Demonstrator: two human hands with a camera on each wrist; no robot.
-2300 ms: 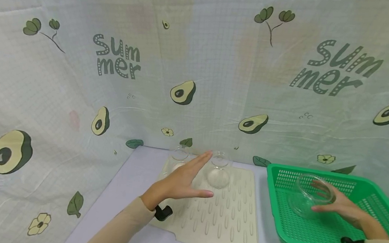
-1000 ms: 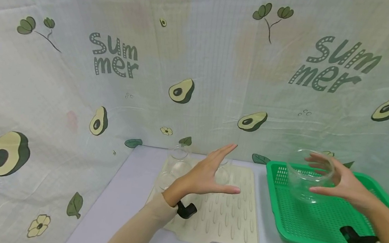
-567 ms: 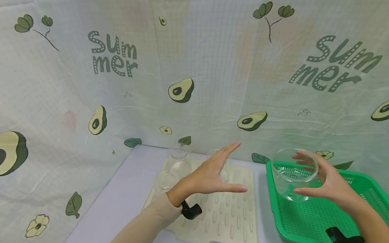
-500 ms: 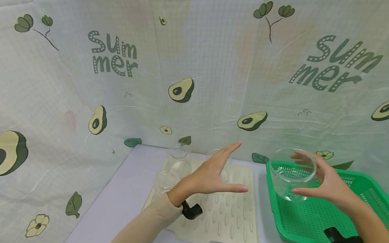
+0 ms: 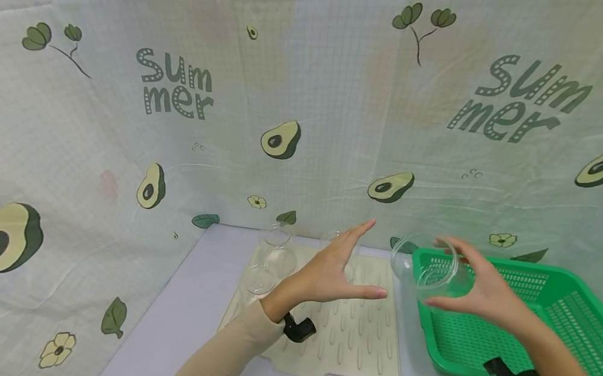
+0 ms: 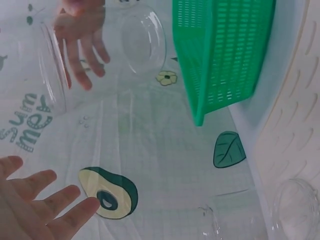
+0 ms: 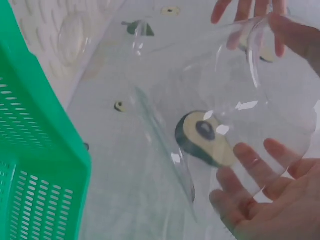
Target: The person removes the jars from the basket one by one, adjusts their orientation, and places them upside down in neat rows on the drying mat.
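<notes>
A clear glass cup [image 5: 408,271] hangs over the left edge of the green basket [image 5: 460,348], tilted with one end toward the left. My right hand [image 5: 479,290] grips it from the right, thumb on the near side and fingers round the far side. The right wrist view shows those fingers against the clear wall of the cup [image 7: 215,100]. My left hand [image 5: 326,272] holds nothing and is raised above the beige mat [image 5: 350,356], its thumb spread away from straight fingers. Behind and beside it, several clear glasses [image 5: 277,237] stand on the mat, partly hidden by the hand.
The green basket stands right of the mat on a white table [image 5: 169,320]. A printed cloth [image 5: 316,92] with avocados and lettering hangs behind the table and along its left side. Black camera mounts [image 5: 299,328] sit on both wrists.
My right hand has lifted the glass cup out of the basket, carried it left to the basket's edge and tipped it sideways. My left hand has shifted right over the mat.
</notes>
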